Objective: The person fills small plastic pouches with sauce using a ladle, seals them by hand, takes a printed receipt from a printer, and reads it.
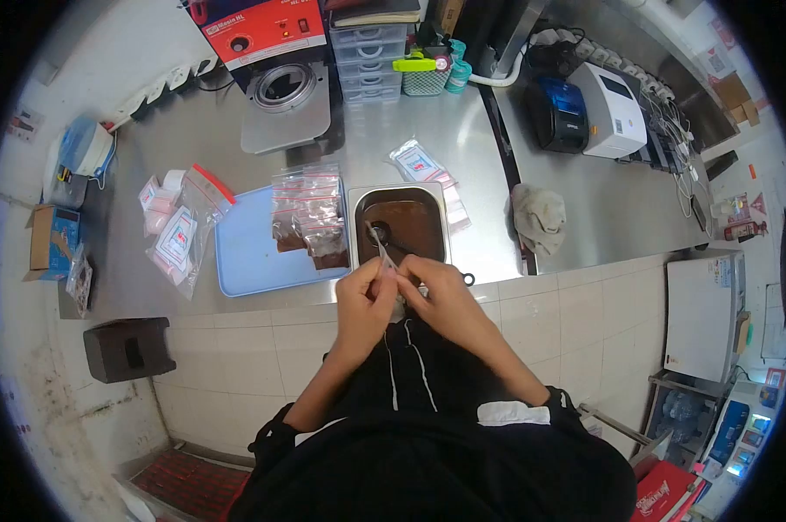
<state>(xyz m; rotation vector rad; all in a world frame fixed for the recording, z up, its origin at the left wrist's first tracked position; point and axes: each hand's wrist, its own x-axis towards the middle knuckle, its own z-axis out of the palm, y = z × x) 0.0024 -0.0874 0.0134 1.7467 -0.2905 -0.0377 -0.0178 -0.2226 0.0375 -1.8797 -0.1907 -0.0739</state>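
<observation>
1. Pinched a small bag (pixel 383 255) in left grip (pixel 363 300) and right grip (pixel 441 291), above the near part of the metal pan (pixel 446 233).
2. Had filled bags (pixel 310 204) lying on a blue tray (pixel 252 261), left of the pan.

So the little clear plastic bag (pixel 381 250) is getting pinched between the left hand (pixel 364 303) and right hand (pixel 445 293), right over the near edge of the metal pan (pixel 447 224). It's showing almost edge-on, far end pointing away from the body, and the fingers are covering too much to tell if it's sealed. The pan's sitting level, holding brown sauce (pixel 416 217), with a dark ladle (pixel 382 232) resting inside, handle sticking out near-right. Bags with brown stuff inside (pixel 310 213) are lying overlapped just left of it.
</observation>
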